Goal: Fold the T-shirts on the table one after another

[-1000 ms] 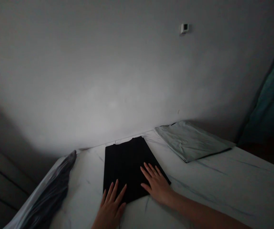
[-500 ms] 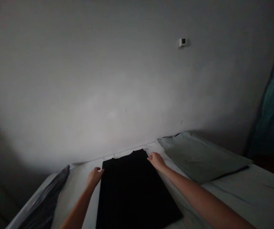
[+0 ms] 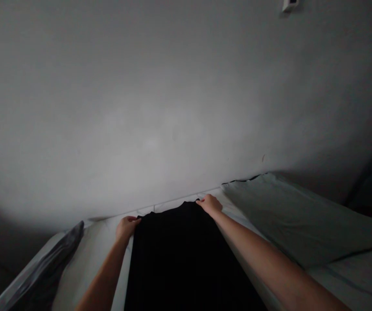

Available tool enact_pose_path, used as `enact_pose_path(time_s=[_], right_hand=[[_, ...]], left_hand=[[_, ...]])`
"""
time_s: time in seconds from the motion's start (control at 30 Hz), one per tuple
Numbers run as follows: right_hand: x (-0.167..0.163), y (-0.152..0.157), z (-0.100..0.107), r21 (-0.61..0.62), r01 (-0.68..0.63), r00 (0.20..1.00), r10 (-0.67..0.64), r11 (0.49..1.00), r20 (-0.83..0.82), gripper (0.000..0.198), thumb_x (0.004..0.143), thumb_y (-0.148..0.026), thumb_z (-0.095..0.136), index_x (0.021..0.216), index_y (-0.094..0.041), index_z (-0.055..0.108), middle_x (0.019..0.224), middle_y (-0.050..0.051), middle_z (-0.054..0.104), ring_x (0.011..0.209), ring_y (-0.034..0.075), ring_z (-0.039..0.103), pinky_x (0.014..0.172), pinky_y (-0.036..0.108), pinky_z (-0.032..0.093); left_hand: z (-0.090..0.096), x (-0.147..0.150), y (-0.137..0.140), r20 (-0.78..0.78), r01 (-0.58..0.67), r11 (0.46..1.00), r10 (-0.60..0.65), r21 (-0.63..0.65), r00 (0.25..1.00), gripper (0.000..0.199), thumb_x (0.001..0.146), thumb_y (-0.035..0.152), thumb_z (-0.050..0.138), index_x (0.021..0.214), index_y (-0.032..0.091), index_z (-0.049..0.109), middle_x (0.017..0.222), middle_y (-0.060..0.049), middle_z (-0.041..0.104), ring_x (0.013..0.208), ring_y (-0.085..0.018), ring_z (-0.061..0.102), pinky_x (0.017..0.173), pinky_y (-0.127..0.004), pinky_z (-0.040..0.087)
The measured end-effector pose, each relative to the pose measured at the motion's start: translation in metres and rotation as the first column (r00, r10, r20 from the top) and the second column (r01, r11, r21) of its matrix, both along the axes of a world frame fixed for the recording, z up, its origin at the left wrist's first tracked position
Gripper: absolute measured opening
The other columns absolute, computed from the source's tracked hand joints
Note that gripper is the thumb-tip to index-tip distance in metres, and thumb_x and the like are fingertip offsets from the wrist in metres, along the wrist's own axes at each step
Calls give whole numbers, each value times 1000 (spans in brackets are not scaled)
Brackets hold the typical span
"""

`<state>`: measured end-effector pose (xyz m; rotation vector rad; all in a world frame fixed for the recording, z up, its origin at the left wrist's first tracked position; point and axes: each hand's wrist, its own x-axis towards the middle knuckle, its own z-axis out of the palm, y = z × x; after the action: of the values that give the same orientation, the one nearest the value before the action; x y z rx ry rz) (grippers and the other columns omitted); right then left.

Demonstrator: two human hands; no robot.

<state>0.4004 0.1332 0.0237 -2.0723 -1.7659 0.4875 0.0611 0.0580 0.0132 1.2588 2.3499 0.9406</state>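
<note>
A black shirt [image 3: 179,255] lies spread on the white-sheeted surface [image 3: 90,259], with its neckline edge toward the wall. At its far left corner my left hand [image 3: 127,226] pinches the fabric between thumb and fingers. My right hand [image 3: 210,204] grips the far right corner in the same way. The near end of the shirt runs out of the bottom of the view.
To the right a grey-green cloth [image 3: 296,216] with dark edges lies flat. A dark grey cloth [image 3: 52,263] is on the left. Beyond the surface rises a bare grey wall [image 3: 160,108], with a small white device [image 3: 289,5] high on it.
Both hands have closed on the shirt's far corners, the left one having been loosely beside its edge. The view has tilted down and shifted left, and the shirt appears larger.
</note>
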Motion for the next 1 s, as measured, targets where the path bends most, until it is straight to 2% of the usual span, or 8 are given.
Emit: enact_pose_path(time_s=[0.13, 0.27, 0.4, 0.53, 0.73, 0.87, 0.93, 1.0], right_hand=[[-14, -13, -3, 110, 3, 995, -14, 994, 97, 29, 94, -39, 52, 105, -17, 67, 106, 14, 71, 99, 26, 67, 74, 32, 48], [-21, -18, -8, 176, -26, 979, -11, 984, 205, 30, 96, -39, 50, 104, -14, 66, 100, 16, 72, 95, 26, 68, 72, 30, 47], [-18, -17, -14, 214, -68, 969, 13, 975, 248, 31, 96, -39, 51, 103, -12, 66, 97, 17, 72, 92, 25, 69, 71, 30, 46], [-14, -16, -17, 211, -50, 965, -8, 976, 263, 36, 97, -42, 48, 101, -12, 67, 95, 18, 72, 91, 26, 69, 70, 30, 47], [-19, -16, -19, 273, 69, 960, -138, 959, 243, 36, 95, -39, 51, 110, -8, 63, 106, 23, 65, 94, 28, 66, 70, 32, 49], [-19, -16, -19, 260, 66, 966, -127, 963, 224, 34, 95, -39, 52, 98, -9, 68, 104, 22, 65, 99, 30, 64, 77, 35, 49], [-18, -16, -19, 272, 35, 977, -90, 962, 193, 32, 95, -38, 51, 98, -11, 68, 104, 20, 67, 102, 29, 63, 80, 34, 47], [-17, -15, -18, 268, 15, 988, -56, 963, 144, 31, 97, -38, 50, 103, -12, 65, 101, 18, 69, 98, 27, 65, 78, 33, 47]], left_hand=[[-2, 22, -6, -104, -5, 999, 10, 41, 995, 27, 83, 40, 52, 96, 17, 58, 99, -13, 71, 95, -27, 67, 76, -33, 49], [-5, 47, -15, -231, -15, 1000, 17, 11, 973, 31, 93, 39, 36, 112, 18, 48, 100, -16, 71, 95, -30, 68, 74, -37, 47], [-1, 56, -21, -393, -9, 992, -42, -128, 919, 35, 97, 41, 26, 115, 18, 46, 95, -17, 72, 89, -32, 69, 69, -37, 46], [4, 58, -23, -448, 2, 978, -96, -206, 889, 39, 97, 40, 25, 119, 15, 45, 94, -17, 72, 87, -32, 70, 68, -36, 46], [1, 57, -26, -658, -52, 994, -22, -92, 752, 42, 96, 37, 28, 111, 7, 53, 109, -22, 66, 101, -32, 65, 78, -36, 48], [-3, 38, -20, -547, -66, 978, -55, -199, 836, 49, 92, 49, 32, 103, 9, 59, 102, -22, 69, 102, -37, 65, 80, -41, 48], [-3, 25, -13, -419, -12, 967, -98, -254, 903, 45, 88, 53, 39, 91, 14, 62, 97, -20, 71, 100, -37, 66, 79, -42, 49], [0, 15, -6, -290, 49, 973, -115, -224, 950, 37, 82, 52, 46, 80, 18, 61, 88, -16, 73, 95, -35, 68, 78, -41, 50]])
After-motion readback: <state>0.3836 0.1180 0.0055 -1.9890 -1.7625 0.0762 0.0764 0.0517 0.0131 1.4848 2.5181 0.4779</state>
